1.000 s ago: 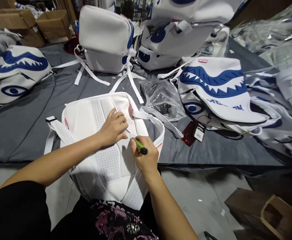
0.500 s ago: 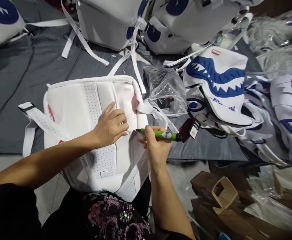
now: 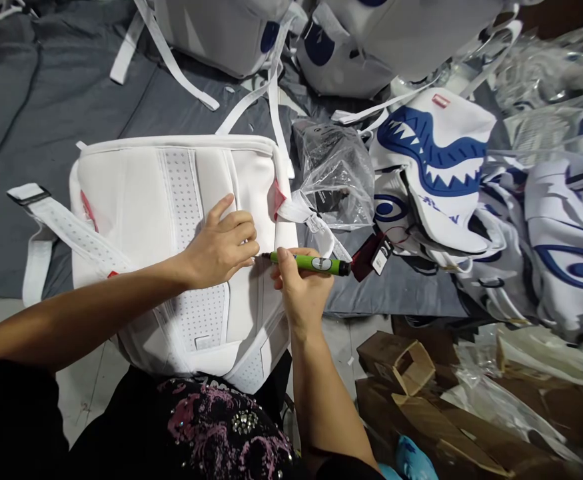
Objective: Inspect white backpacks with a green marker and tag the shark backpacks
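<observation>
A black top with sparkly pink shapes (image 3: pixel 221 427) is showing closest. Just past it, a white backpack (image 3: pixel 136 193) is lying with its strap side up, reaching from the person's front onto the gray cloth (image 3: pixel 66 93). The left hand (image 3: pixel 221 248) is resting on it with bent fingers; I cannot tell if they are pinching anything. The right hand (image 3: pixel 304 287) is gripping a green pen (image 3: pixel 316 263) between thumb and fingers. The pen's dark tip is pointing left, and it is now sitting right beside the left fingertips, nearer than a moment ago. So the pen seems to be getting to the spot by the left hand, but I cannot tell if it is touching the backpack. Beyond the right hand, a clear plastic bag (image 3: pixel 338 190) is lying beside the backpack. Farther right, a bag with a blue toothy mouth (image 3: pixel 436 160) is lying. At the back, another white bag (image 3: pixel 216 33) is standing.
</observation>
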